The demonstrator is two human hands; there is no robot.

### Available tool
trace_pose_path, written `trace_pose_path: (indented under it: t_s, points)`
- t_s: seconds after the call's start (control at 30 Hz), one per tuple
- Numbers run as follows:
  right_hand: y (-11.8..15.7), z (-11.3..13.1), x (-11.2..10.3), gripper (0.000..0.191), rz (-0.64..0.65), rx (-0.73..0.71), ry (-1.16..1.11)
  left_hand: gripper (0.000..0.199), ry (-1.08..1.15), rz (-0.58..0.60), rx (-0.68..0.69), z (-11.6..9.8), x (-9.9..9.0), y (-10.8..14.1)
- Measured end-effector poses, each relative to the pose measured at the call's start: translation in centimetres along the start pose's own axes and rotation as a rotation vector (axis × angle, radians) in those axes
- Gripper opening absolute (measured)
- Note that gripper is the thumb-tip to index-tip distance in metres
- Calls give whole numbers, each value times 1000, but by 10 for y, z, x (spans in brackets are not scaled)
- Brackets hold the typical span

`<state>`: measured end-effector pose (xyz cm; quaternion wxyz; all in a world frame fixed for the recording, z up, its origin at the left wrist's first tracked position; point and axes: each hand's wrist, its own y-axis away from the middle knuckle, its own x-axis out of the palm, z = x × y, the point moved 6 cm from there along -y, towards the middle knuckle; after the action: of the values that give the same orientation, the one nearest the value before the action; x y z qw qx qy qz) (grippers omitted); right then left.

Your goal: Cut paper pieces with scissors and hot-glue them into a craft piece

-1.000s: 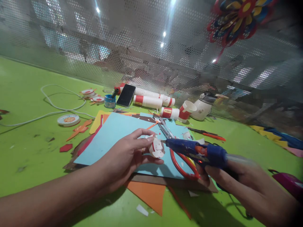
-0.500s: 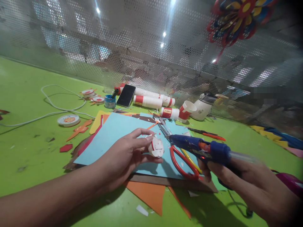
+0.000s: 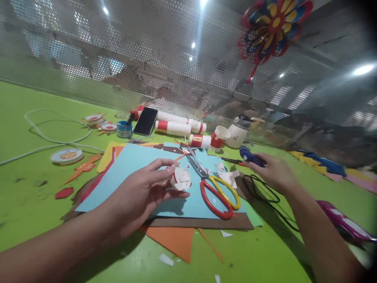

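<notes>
My left hand [image 3: 151, 184] pinches a small white paper-cup piece [image 3: 180, 179] with a red edge, holding it above a light blue paper sheet [image 3: 118, 182]. At the right, beyond the paper stack, my right hand [image 3: 272, 169] is closed round a blue glue gun [image 3: 249, 155]; its front part shows and the grip is mostly hidden by my fingers. A black cord [image 3: 256, 192] loops below that hand. Between my hands, scissors [image 3: 216, 200] with one red and one yellow handle lie on the blue sheet. White paper scraps [image 3: 231, 177] sit beside them.
Behind the sheets stand paper cups [image 3: 219, 137], stacked cups [image 3: 172, 127], a phone [image 3: 145, 121], a blue paint jar [image 3: 124, 129] and a white kettle-like pot [image 3: 239, 131]. A white cable [image 3: 59, 143] curves at left. A magenta object [image 3: 341, 220] lies at right.
My right hand has carried the glue gun away from the cup piece, to the far right side of the paper stack. My left hand still holds the piece. The view has shifted slightly right.
</notes>
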<state>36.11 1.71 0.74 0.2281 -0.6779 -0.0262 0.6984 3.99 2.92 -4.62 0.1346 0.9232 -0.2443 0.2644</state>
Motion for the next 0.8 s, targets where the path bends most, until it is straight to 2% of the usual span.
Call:
trace_pose_path:
  t_s: [0.1, 0.23, 0.47, 0.57, 0.67, 0.73, 0.8]
  points:
    - [-13, -14, 22, 30, 74, 27, 64, 11, 0, 23, 24, -1, -1, 0]
    - [-24, -20, 49, 23, 153, 10, 117, 10, 5, 6, 39, -4, -4, -2]
    - [-33, -31, 69, 25, 171, -11, 112, 11, 40, 22, 49, -5, -4, -4]
    - [-31, -30, 61, 25, 128, -17, 62, 9, 50, 54, 42, -4, -2, -3]
    - [-25, -14, 39, 23, 11, -7, -24, 9, 37, 65, 23, -3, 1, -1]
    - [-13, 10, 19, 21, -77, -27, -119, 10, 18, 64, 6, -1, 2, 0]
    - [8, 47, 2, 23, -101, -132, -255, 11, -2, 72, -10, 1, 3, 1]
